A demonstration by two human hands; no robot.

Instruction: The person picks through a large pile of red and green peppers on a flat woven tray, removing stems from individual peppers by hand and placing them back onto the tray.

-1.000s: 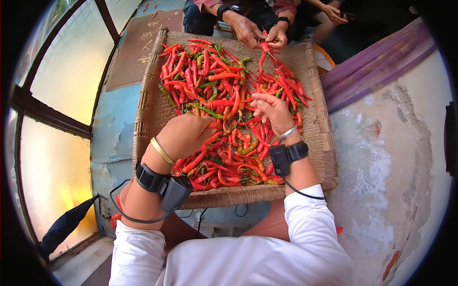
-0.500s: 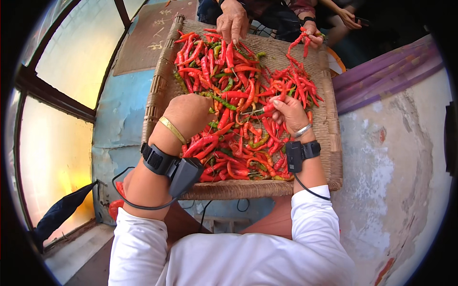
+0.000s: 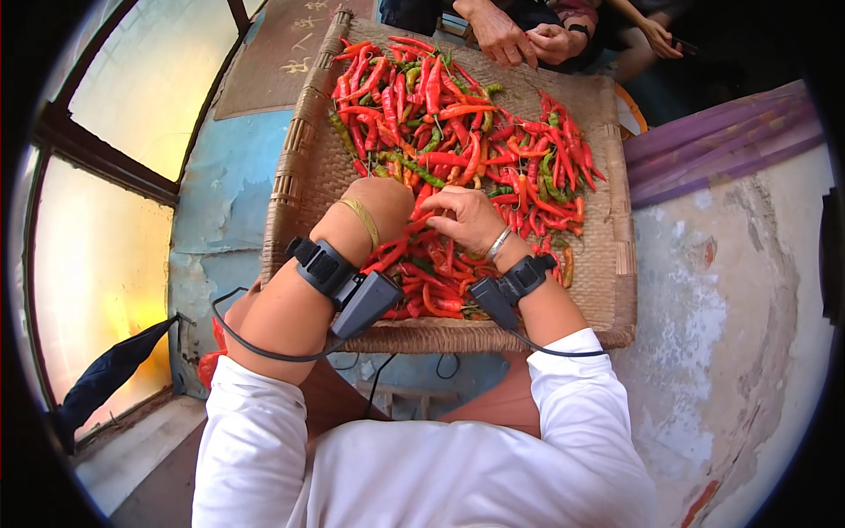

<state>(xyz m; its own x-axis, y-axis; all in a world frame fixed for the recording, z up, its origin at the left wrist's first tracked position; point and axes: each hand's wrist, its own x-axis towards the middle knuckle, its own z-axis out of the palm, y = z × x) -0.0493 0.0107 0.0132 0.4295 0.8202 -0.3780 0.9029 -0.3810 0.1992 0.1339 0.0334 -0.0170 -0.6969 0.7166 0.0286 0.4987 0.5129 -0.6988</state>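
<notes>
Red chili peppers (image 3: 458, 158), a few of them green or orange, lie heaped on a woven tray (image 3: 598, 282) in front of me. Over the near left part of the heap, my left hand (image 3: 384, 208) is curled closed; its fingers are hidden behind its back, so what it grips does not show. Close beside it on the right is my right hand (image 3: 468, 216), thumb and fingers drawn together toward the left hand. Whatever is in that pinch is too small to make out. Red peppers show right under and between both hands.
Across the tray, another person's hands (image 3: 506, 37) meet at the far edge. A second person's hand (image 3: 658, 39) is at the far right. Frosted windows (image 3: 106, 290) stand left; a purple cloth (image 3: 722, 145) hangs by the worn wall (image 3: 704, 334). Cables dangle from my wrist devices.
My right hand has moved left, up to my left hand; the red pepper it held no longer shows. The other person's hands have come together, and peppers held there no longer show.
</notes>
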